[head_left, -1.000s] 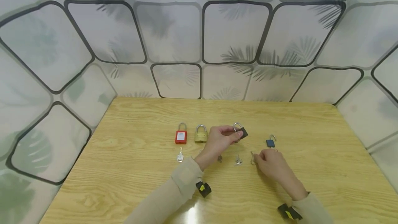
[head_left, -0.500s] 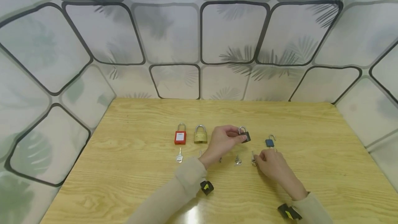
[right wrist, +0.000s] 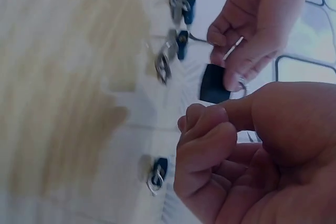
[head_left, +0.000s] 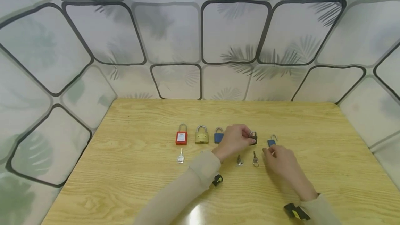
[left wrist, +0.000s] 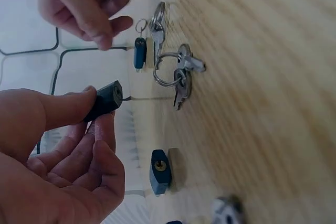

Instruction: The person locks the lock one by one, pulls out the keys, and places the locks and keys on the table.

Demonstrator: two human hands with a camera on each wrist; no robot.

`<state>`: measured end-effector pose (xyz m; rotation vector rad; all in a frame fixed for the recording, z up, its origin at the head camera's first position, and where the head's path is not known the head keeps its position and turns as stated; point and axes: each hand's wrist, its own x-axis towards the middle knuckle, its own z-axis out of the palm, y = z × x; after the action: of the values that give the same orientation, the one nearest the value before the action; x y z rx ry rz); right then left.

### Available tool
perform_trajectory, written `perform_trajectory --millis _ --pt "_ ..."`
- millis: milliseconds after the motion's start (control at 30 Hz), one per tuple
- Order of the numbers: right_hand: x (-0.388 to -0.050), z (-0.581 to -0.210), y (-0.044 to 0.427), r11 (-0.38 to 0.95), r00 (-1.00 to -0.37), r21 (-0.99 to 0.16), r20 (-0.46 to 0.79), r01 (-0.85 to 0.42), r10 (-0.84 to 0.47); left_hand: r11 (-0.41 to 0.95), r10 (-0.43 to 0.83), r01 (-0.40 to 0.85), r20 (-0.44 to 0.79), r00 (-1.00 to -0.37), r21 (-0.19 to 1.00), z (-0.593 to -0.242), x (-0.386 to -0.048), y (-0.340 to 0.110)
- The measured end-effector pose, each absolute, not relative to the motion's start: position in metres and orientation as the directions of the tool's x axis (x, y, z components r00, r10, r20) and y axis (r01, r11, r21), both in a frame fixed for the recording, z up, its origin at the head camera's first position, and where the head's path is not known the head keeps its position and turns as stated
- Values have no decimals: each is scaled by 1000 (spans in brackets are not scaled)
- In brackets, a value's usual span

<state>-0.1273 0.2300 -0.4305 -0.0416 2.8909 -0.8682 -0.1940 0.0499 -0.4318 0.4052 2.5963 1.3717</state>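
Observation:
My left hand [head_left: 235,138] pinches a small black padlock [head_left: 253,139] between thumb and fingers, off the table; its keyhole end shows in the left wrist view. My right hand [head_left: 282,159] hovers with loosely bent fingers and nothing visible in them. Close to its fingertips lies a set of keys on a ring [head_left: 255,160]; a second set of keys [head_left: 239,161] is to the left. Just beyond the right hand sits a small blue padlock [head_left: 271,142], its shackle unlatched. In the left wrist view, another blue padlock [left wrist: 160,171] rests below the held one.
On the wooden table [head_left: 140,190], a red padlock [head_left: 181,138], a brass padlock [head_left: 201,137] and a blue padlock [head_left: 218,138] form a row to the left. A single key [head_left: 181,156] lies before the red one. A patterned curtain [head_left: 175,34] encloses the back and sides.
My left hand has carried the black padlock to the right, turning it upright and uncovering a blue padlock. The right hand has let go of the keys and moved slightly right.

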Motion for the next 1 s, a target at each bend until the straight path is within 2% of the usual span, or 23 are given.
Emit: perform_trajectory --millis 200,467,1000 --pt "-131 -424 244 818 -994 -574 -106 44 -21 618 383 256 -1 -924 743 -427 -206 62" --pt "-131 -421 253 804 -987 -586 -159 102 10 695 400 263 -57 -915 669 -427 -214 69" --pt "-137 -415 267 813 -984 -577 -177 74 -36 782 375 282 -60 -925 555 -435 -221 67"
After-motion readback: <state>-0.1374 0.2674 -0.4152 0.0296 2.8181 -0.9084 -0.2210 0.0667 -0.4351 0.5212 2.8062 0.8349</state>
